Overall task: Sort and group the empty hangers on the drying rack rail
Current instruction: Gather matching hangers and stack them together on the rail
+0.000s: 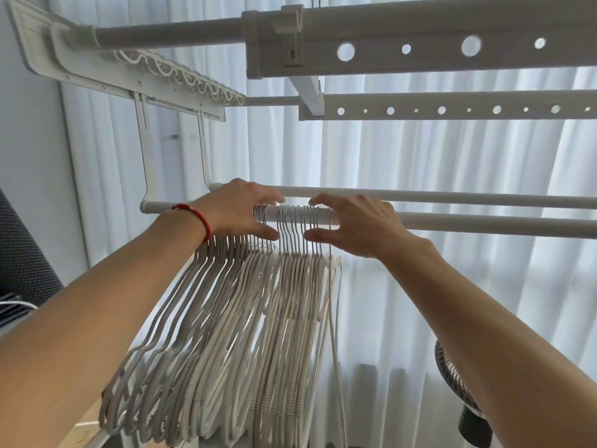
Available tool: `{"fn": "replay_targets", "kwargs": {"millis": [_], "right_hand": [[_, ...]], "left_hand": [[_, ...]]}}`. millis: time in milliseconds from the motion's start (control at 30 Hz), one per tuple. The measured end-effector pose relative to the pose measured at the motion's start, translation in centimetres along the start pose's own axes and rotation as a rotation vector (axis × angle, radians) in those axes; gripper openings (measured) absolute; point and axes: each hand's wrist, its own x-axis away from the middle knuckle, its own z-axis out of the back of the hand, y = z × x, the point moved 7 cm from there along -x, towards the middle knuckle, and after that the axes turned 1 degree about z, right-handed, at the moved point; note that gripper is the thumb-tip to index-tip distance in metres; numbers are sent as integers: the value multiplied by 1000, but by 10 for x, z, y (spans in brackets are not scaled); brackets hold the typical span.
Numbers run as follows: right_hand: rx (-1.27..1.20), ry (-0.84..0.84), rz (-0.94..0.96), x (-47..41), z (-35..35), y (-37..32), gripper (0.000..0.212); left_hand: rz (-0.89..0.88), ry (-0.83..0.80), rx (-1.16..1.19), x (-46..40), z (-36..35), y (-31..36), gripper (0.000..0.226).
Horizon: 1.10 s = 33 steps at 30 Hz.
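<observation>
Counting in progress. Hands: two are showing, a left hand (235, 210) and a right hand (353, 223). Bracelets: one red bracelet (198, 218) is sitting on the left wrist. Rails: two plain rails are running across at hand level, a front rail (468, 223) and a back rail (420, 194); two bars with holes (436, 51) are hanging above. Hangers (245, 318): a packed bunch is hanging (hooks overlapping, exact count not readable). Fans: one fan (455, 379) is showing.

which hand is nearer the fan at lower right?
Right. The right hand is on the rail at the hooks, on the fan's side; the left hand is further left.
</observation>
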Motion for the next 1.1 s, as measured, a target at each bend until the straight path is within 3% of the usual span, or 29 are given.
{"fn": "replay_targets", "kwargs": {"millis": [133, 267, 667, 833, 1100], "right_hand": [[-57, -13, 61, -9, -3, -14, 57], [-86, -10, 48, -16, -6, -16, 50], [-114, -18, 44, -20, -10, -17, 62], [-92, 10, 55, -23, -12, -26, 53], [-124, 45, 2, -25, -11, -25, 51]], "left_hand": [[-12, 59, 71, 0, -1, -7, 62], [-29, 70, 94, 0, -2, -7, 72], [-32, 66, 136, 2, 3, -8, 62], [-54, 73, 154, 4, 2, -5, 68], [-45, 93, 160, 2, 2, -6, 55]]}}
